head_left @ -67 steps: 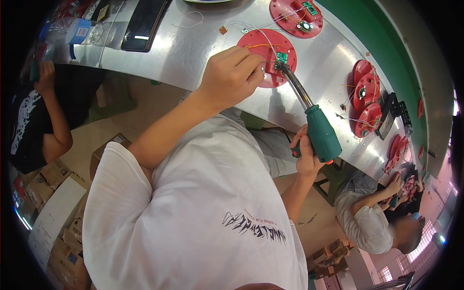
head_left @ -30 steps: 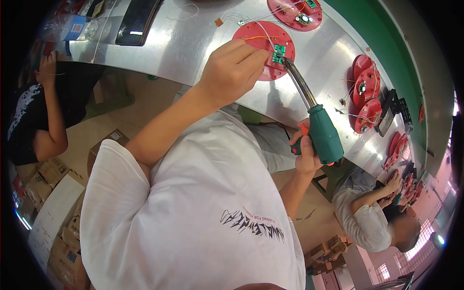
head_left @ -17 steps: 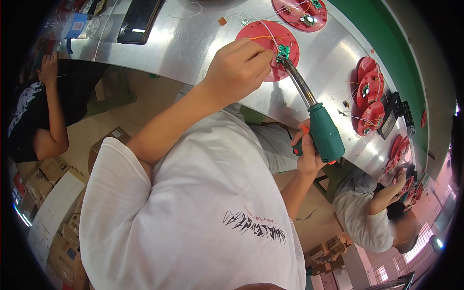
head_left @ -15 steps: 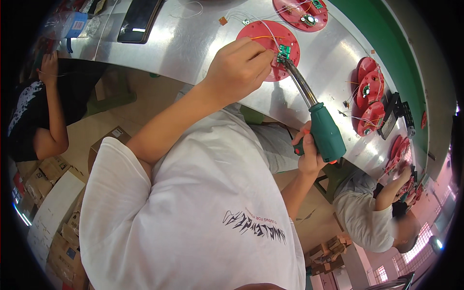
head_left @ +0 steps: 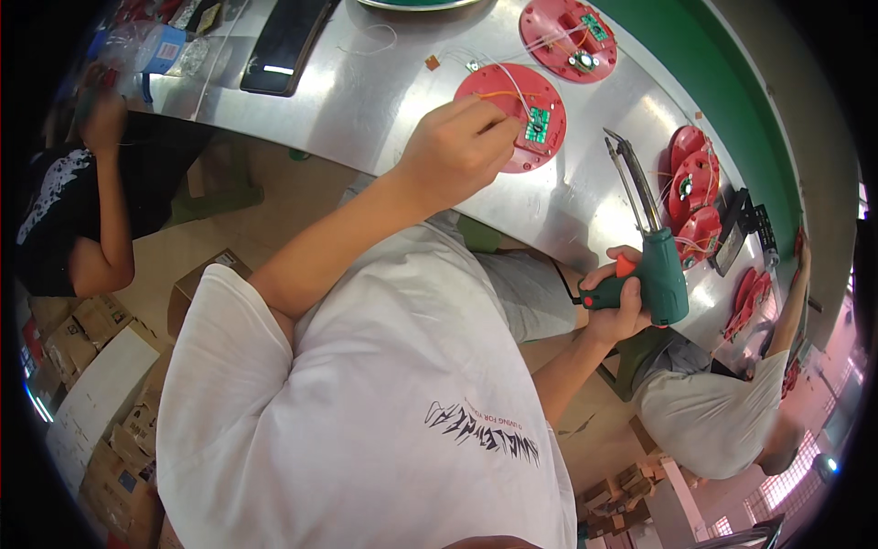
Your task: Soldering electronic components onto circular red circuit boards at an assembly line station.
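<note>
Near the tabletop's front edge (head_left: 340,151), the pinched left hand (head_left: 462,151), contents unclear, adjoins the green board (head_left: 538,125); the right hand (head_left: 619,322), farther rightward, grips a soldering gun (head_left: 663,274).

Red disc (head_left: 494,80) partly behind left hand (head_left: 459,154); phone (head_left: 289,48) cropped (top edge).

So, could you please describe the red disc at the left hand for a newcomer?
On the shiny metal table, find the black phone. To its right, near the table's edge, lies a round red disc bearing a green circuit board. Unlike the neighbouring red disc just beyond it, this one is partly covered by the left hand.
</note>
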### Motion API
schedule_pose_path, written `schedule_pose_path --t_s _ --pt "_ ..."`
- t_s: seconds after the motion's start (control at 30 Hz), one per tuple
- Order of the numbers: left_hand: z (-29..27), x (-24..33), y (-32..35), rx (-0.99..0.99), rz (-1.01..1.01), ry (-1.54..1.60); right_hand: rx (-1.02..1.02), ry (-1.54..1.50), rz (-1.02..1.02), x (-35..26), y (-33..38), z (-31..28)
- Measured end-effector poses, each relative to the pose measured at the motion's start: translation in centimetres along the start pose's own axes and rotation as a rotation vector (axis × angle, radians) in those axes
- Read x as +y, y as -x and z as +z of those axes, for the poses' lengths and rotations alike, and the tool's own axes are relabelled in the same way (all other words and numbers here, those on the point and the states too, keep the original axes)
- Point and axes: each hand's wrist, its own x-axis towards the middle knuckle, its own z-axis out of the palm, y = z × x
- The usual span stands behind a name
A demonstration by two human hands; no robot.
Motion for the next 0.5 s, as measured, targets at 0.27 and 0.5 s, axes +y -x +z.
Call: schedule_pose_path --t_s 0.27,0.5 --pt "0.9 0.7 1.8 0.030 0.027 -0.106 0.448 0.031 0.298 3.5 0.5 -2.5" --pt "-1.0 2.3 -0.3 0.006 0.088 -0.141 0.387 -0.023 0.085 0.8 -0.2 -0.7"
